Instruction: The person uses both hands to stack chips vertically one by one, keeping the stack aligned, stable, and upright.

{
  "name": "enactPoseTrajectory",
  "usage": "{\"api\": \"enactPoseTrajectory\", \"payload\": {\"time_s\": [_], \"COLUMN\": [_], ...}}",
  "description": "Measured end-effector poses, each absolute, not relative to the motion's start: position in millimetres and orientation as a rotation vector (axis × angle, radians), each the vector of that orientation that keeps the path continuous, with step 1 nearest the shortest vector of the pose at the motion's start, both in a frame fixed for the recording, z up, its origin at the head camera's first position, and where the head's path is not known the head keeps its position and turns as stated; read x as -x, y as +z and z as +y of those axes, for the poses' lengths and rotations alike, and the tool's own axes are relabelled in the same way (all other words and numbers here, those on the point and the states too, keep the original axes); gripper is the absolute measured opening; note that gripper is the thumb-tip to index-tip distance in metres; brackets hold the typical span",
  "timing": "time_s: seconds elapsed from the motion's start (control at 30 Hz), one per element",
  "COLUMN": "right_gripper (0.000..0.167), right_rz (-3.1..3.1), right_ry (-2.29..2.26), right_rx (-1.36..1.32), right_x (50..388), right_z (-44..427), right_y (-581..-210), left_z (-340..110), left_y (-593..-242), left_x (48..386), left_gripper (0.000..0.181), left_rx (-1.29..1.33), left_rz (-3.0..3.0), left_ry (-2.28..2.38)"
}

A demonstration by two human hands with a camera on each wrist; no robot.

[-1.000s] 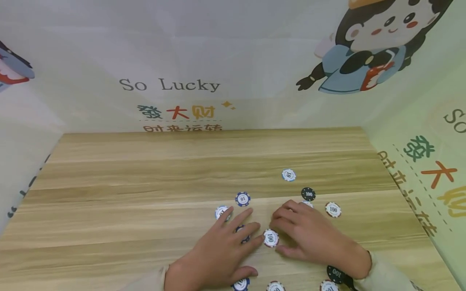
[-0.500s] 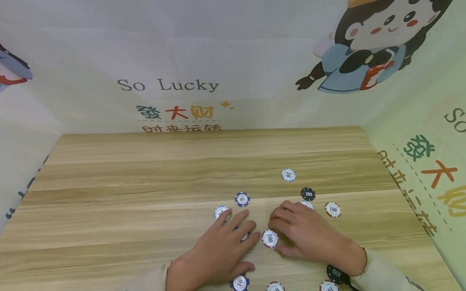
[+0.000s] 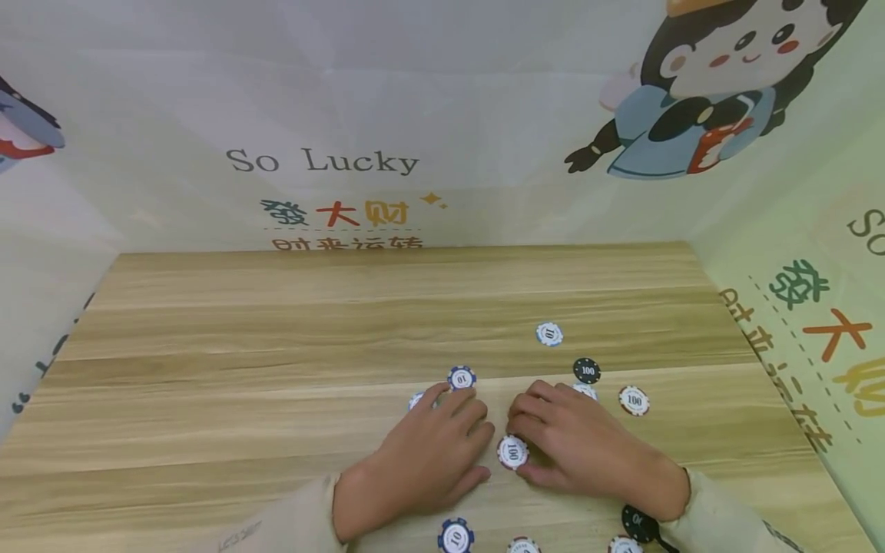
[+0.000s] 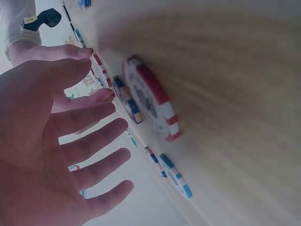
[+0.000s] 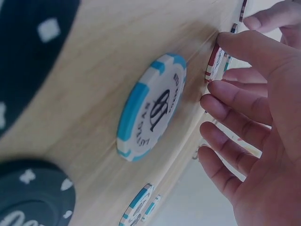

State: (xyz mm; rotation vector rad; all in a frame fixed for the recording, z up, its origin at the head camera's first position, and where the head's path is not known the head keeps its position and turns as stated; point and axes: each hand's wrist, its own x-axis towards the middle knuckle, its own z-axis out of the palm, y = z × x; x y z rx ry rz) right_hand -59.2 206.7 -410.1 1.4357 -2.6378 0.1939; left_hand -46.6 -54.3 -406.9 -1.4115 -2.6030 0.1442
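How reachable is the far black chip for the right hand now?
Probably yes: the far black chip lies uncovered beyond the right hand, past one light-blue chip; the hand would need to release the red-edged chip it seems to pinch.

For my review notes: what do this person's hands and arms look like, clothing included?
The left hand and right hand wear no gloves. The left sleeve and right sleeve are long and cream-coloured, reaching the wrists. The left one bears faint grey lettering; the right has a darker printed marking, not readable. A dark object with a yellowish label shows at the right cuff.
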Motion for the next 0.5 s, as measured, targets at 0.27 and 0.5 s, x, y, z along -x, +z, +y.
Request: {"api": "enactPoseTrajectory", "payload": {"time_s": [0.27, 0.5], "right_gripper": [0.037, 0.037], "right_rz": [-2.613, -2.619], "right_ry": [0.192, 0.197], "right_rx": [-1.439, -1.441], "right_x": [63.8, 68.6], "right_z": [205.6, 203.3], "right_y": [-410.1, -409.3], "left_z": [-46.5, -44.1], "left_y": [-405.5, -407.7], "left_x": [56.9, 64.5], "left_gripper": [0.045, 0.046], "left_rx": [1.364, 1.334], "left_rz": [-2.653, -2.686], "left_ry": [0.148, 0.105]}}
